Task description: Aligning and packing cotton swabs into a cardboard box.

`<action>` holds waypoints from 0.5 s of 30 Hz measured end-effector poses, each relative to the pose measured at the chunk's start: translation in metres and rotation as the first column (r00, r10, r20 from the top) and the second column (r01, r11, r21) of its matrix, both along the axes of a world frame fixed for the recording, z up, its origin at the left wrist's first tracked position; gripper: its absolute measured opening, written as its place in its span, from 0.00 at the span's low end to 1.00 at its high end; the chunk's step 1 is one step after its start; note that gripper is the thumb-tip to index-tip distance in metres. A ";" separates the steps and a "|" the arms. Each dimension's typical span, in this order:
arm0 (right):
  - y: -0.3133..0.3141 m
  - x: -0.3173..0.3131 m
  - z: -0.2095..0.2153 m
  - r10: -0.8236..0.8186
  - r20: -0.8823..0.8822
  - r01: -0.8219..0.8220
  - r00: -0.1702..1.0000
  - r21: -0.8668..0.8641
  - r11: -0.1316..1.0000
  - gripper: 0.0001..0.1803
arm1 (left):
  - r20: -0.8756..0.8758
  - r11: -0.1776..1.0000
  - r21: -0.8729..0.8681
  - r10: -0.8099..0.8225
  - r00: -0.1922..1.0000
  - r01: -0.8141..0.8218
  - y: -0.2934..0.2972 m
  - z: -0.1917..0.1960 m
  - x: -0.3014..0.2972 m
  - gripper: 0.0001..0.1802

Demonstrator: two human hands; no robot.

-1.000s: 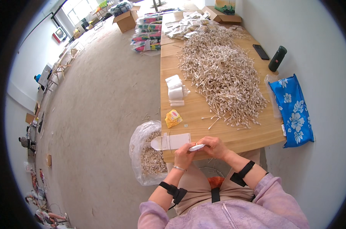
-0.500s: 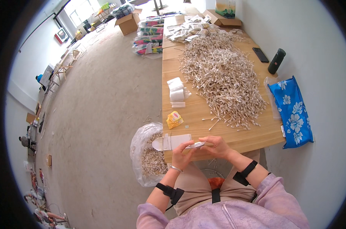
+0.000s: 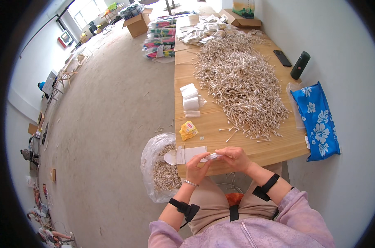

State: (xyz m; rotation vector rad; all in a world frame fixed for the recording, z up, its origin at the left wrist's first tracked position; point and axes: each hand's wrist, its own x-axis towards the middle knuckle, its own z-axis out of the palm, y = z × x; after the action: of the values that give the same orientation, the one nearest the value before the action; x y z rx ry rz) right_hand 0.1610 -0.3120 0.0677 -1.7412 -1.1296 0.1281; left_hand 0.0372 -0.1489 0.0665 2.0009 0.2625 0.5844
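on the left, a clear plastic bag [image 3: 147, 162] of cotton swabs [image 3: 166, 175] sits beside the wooden table [image 3: 185, 72], whose near corner bears a white card strip [image 3: 194, 153]. next, the left hand [image 3: 197, 169] pinches one end of a small white packet [image 3: 213, 156] at the table's near edge, and the right hand [image 3: 234, 158] pinches the other end. farther right, a big swab heap [image 3: 245, 82] covers the tabletop, with a blue flowered pouch [image 3: 318, 124] beyond.

Behind the heap of cotton swabs [image 3: 241, 78], packets [image 3: 207, 30] are piled; to its right are set — from back to front — a phone [image 3: 282, 58], a bottle [image 3: 300, 65] and a pouch [image 3: 318, 120]. To its left small bags [image 3: 190, 98] are stacked, and before it a small item [image 3: 213, 156] is held between left hand [image 3: 197, 168] and right hand [image 3: 236, 159].
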 end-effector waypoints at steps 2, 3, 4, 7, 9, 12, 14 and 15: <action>0.001 0.002 -0.002 0.001 -0.001 -0.001 1.000 -0.003 1.000 0.15 | 0.012 1.000 0.022 -0.019 1.000 0.018 0.002 0.000 0.002 0.13; 0.001 0.002 -0.002 0.002 0.000 -0.002 1.000 -0.006 1.000 0.15 | 0.010 1.000 0.021 -0.018 1.000 0.018 0.002 0.000 0.003 0.13; 0.002 0.003 -0.003 0.003 -0.002 -0.003 1.000 -0.007 1.000 0.15 | 0.054 0.999 0.038 -0.009 0.999 0.007 0.001 -0.001 0.004 0.12; 0.002 0.005 -0.001 0.004 0.106 -0.006 0.994 0.024 1.000 0.14 | 0.136 0.989 0.149 0.004 0.991 -0.025 0.000 0.000 0.007 0.11; 0.002 0.006 0.004 -0.012 0.356 0.001 0.934 0.031 1.000 0.12 | 0.177 0.969 0.243 0.004 0.984 -0.048 0.001 0.002 0.007 0.10; 0.003 0.006 0.008 -0.038 0.510 0.021 0.860 0.039 0.999 0.11 | 0.206 0.915 0.395 -0.001 0.978 -0.082 0.001 0.002 0.006 0.09; 0.002 0.006 0.008 -0.040 0.547 0.027 0.836 0.032 0.999 0.11 | 0.238 0.869 0.481 -0.005 0.971 -0.113 0.001 0.000 0.006 0.09; 0.001 0.006 0.008 -0.043 0.586 0.034 0.809 0.026 0.999 0.11 | 0.236 0.870 0.480 -0.004 0.972 -0.113 0.001 0.000 0.005 0.09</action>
State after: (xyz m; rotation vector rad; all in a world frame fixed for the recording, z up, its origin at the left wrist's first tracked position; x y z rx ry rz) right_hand 0.1673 -0.3111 0.0757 -1.8420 -1.5264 -0.4820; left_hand 0.0426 -0.1481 0.0664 2.3896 0.0236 0.9922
